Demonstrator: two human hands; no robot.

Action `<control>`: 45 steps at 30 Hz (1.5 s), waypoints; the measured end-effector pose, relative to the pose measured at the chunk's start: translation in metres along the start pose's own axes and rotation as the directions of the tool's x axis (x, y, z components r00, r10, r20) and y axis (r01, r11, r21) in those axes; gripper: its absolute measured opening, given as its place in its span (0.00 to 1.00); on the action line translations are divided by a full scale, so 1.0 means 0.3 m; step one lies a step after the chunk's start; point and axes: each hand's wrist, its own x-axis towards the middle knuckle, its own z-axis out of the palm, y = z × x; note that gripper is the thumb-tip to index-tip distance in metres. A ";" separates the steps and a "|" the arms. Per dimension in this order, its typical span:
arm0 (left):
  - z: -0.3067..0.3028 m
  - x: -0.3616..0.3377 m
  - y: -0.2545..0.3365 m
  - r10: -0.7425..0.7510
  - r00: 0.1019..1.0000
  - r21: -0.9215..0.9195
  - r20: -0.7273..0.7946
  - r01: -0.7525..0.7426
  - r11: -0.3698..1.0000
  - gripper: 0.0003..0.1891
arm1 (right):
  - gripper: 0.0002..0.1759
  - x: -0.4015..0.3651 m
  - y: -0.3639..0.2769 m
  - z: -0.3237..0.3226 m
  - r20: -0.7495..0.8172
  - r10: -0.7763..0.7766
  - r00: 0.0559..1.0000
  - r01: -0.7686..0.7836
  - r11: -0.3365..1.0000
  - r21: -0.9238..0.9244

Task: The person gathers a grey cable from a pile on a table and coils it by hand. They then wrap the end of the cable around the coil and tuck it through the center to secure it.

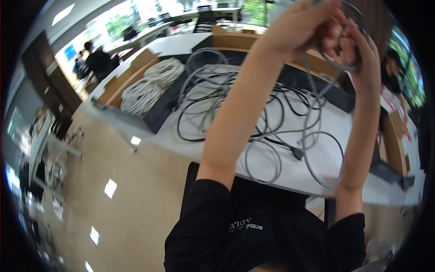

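Both of my hands are raised together at the upper right, above the table. My left hand (304,25) has its fingers curled on a grey cable (312,86). My right hand (364,53) is closed on the same cable, close beside the left fingers. A loop of it rings the hands, and long strands hang to the table. Loose grey loops (339,144) lie near the table's front edge. Behind my left forearm spreads a tangle of black cables (180,124), with a black connector (297,154) at its front.
On the white table (290,176), a divided box (129,80) at the left holds bundled grey-white cables (141,94). Another cardboard-lined box (395,136) stands at the right. One person (99,63) is at the far left, another (393,75) at the right. A black chair edge (189,181) is near me.
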 end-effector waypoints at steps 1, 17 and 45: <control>-0.027 -0.014 0.004 0.058 0.998 0.086 -0.012 -0.057 0.995 0.22 | 0.10 0.004 0.001 0.047 0.000 0.011 1.000 -0.011 0.999 -0.043; 0.052 0.014 -0.063 0.092 0.995 0.284 -0.046 -0.075 0.956 0.27 | 0.17 -0.017 -0.113 -0.172 0.081 -0.153 0.985 0.173 0.824 -0.540; 0.012 0.031 -0.044 0.147 0.989 -0.046 0.002 -0.147 0.988 0.27 | 0.13 -0.037 -0.096 0.044 0.134 0.066 0.989 -0.015 0.935 -0.353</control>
